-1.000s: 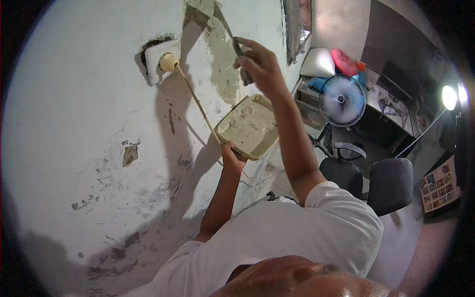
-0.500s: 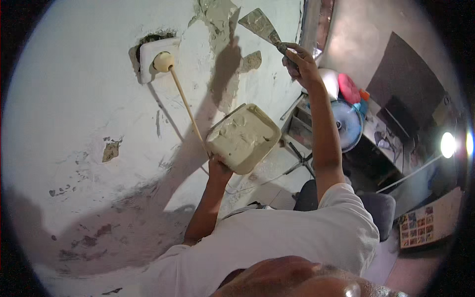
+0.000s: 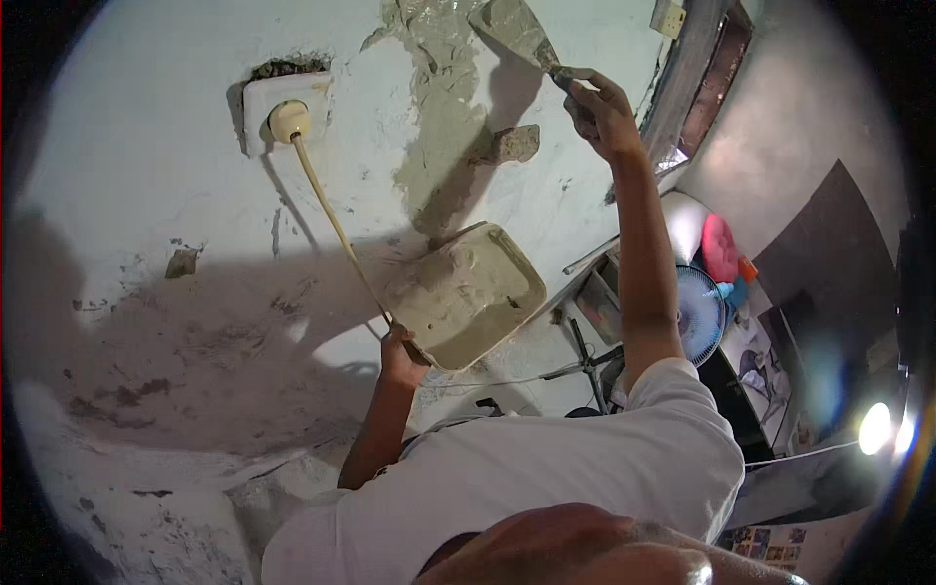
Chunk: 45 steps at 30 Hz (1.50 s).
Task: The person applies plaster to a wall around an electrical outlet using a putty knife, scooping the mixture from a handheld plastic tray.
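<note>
My left hand (image 3: 402, 359) grips the lower left corner of a cream plastic tray (image 3: 535, 283) that is tilted close to the wall. Wet grey plaster (image 3: 450, 281) is spread over its inside. Raised higher, my right hand (image 3: 603, 112) is closed round the handle of a putty knife (image 3: 514, 31), its blade smeared with plaster. The blade is beside the top of a long strip of wet plaster (image 3: 439, 127) on the wall; whether they touch I cannot tell. A rough bare patch (image 3: 517, 143) is just right of that strip.
Left of the strip, a cream plug (image 3: 290, 121) sits in a white wall socket (image 3: 255, 102), its cable (image 3: 336, 219) hanging past the tray's left edge. A fan (image 3: 700, 314), a pink cushion (image 3: 720, 249) and a lit lamp (image 3: 875, 429) are at the right.
The view has shifted, so the wall's right part shows more. The putty knife has moved up and nearer the top of the plaster strip. Both hands keep their holds.
</note>
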### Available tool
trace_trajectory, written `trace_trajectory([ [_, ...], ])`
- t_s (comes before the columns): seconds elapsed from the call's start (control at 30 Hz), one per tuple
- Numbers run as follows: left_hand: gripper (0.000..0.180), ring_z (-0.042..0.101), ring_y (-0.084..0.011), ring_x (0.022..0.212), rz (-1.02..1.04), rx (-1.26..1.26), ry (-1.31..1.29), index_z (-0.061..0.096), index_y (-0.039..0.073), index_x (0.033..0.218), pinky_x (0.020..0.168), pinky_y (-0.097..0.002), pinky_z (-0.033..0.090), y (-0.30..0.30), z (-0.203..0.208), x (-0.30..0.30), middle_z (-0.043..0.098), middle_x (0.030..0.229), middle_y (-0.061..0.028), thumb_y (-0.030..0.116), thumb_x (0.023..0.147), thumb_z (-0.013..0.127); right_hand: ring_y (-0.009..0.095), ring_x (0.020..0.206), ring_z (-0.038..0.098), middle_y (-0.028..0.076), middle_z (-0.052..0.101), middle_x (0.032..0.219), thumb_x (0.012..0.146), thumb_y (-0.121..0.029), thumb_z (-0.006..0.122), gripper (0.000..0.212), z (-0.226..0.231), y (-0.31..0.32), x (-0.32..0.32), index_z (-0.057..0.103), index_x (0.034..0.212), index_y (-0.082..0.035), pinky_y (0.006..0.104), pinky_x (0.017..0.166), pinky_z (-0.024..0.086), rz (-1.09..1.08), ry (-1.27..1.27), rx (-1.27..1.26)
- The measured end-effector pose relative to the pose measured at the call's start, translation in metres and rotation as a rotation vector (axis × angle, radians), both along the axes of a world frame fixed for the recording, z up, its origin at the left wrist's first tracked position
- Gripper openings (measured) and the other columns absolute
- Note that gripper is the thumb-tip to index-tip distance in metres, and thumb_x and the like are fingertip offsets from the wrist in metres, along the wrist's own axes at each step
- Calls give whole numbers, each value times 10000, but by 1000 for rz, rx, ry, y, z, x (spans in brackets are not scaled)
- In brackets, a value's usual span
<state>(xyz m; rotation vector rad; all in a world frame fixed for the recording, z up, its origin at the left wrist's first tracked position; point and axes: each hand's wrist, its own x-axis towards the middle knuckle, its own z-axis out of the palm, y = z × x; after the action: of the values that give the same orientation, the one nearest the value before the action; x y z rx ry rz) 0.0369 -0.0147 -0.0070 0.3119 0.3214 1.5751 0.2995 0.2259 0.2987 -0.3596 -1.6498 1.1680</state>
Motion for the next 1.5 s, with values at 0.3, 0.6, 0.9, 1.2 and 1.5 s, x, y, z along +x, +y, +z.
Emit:
trace_trajectory([
  [0.3, 568, 595, -333, 1105, 76, -22, 21, 556, -5, 1242, 967, -497, 486, 0, -6, 4, 619, 1179, -148, 159, 698, 575, 27, 449, 320, 11, 529, 674, 975, -167, 572, 207, 28, 9, -26, 606, 1147, -57, 176, 385, 214, 161, 82, 46],
  [0.6, 549, 587, -343, 1115, 9, -60, -18, 554, 2, 1225, 1006, -515, 461, -4, 26, 6, 610, 1191, -139, 131, 692, 573, 95, 467, 393, 71, 545, 701, 973, -155, 512, 236, -1, -40, -13, 579, 1181, -65, 216, 415, 298, 252, 392, -48],
  [0.9, 623, 532, -332, 1199, -74, -96, 9, 481, 25, 1312, 1058, -528, 412, 11, 36, -11, 555, 1261, -149, 108, 695, 486, 73, 487, 429, 60, 573, 765, 947, -167, 512, 319, -132, -182, 18, 543, 1236, -36, 197, 399, 286, -127, 266, -436],
  [1.2, 594, 493, -372, 1257, -94, -197, 20, 440, 49, 1363, 1068, -560, 405, 7, 32, -17, 511, 1327, -189, 188, 790, 502, 115, 533, 446, 74, 515, 910, 888, -96, 493, 418, -118, -231, -73, 427, 1301, -98, 248, 396, 307, -312, 488, -388],
  [1.5, 329, 614, -301, 1051, -456, 123, -167, 564, 86, 1118, 946, -539, 501, 46, -47, -74, 623, 1110, -118, 241, 829, 540, 337, 686, 560, 216, 537, 889, 832, 59, 490, 368, -76, -163, -226, 436, 1190, -9, 419, 626, 449, -920, 299, 336],
])
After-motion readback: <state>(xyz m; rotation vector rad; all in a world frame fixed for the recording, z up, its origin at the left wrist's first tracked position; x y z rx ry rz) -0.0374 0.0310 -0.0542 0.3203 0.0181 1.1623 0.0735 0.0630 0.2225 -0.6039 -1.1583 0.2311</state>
